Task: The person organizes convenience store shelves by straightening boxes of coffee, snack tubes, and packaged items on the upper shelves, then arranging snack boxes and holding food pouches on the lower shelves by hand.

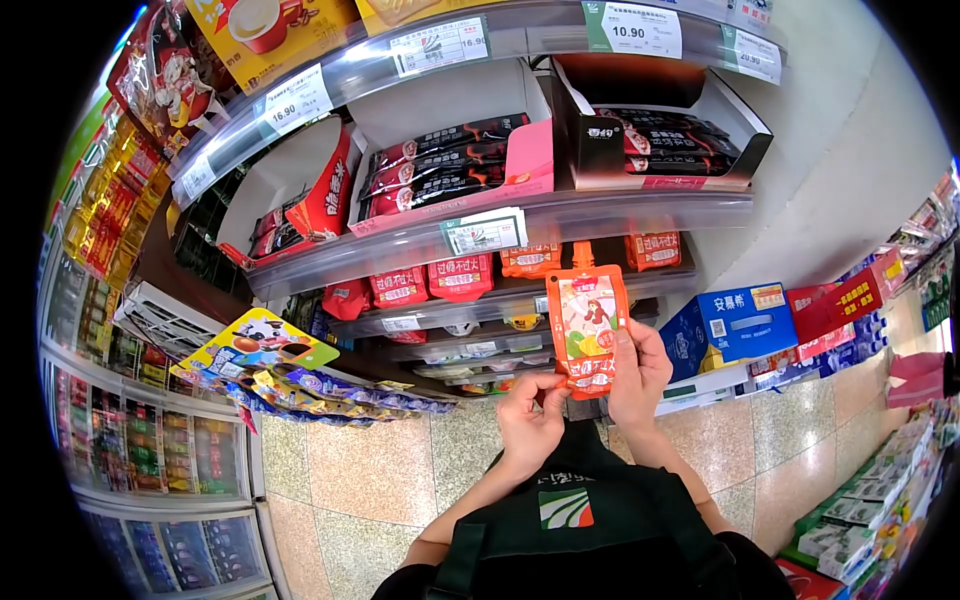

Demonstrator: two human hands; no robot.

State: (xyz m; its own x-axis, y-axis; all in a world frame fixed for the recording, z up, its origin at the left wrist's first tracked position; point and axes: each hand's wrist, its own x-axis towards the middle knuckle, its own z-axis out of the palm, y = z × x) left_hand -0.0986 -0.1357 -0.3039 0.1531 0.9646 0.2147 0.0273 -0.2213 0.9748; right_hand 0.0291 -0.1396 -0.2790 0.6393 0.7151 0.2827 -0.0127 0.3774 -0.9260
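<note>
Pouch point(586, 318), orange-red with a spout and printed fruit, stands nearly upright just right of the middle of the view, in front of the shelves and held in both hands. Taking it as the centre of the dial, the right hand point(640, 375) sits between four and five o'clock, its thumb laid flat along the front and the fingers mostly hidden behind, so it grasps the lower part of the pack. At seven o'clock the left hand point(533, 420) has its thumb and bent forefinger at the bottom corner, apparently pinching it; how firmly, I cannot tell. Red packets point(460, 277) line the shelf at ten o'clock, and another red packet point(653, 250) lies at one. Higher up, a pink-fronted box point(530, 160) of dark sticks stands at eleven o'clock, and a black box point(590, 160) of similar sticks at one. A blue carton point(745, 322) is at three, a yellow display card point(250, 345) with a cartoon animal at nine. Toward six hangs a dark green apron point(600, 545) bearing a striped badge, above a tiled floor point(365, 465).
</note>
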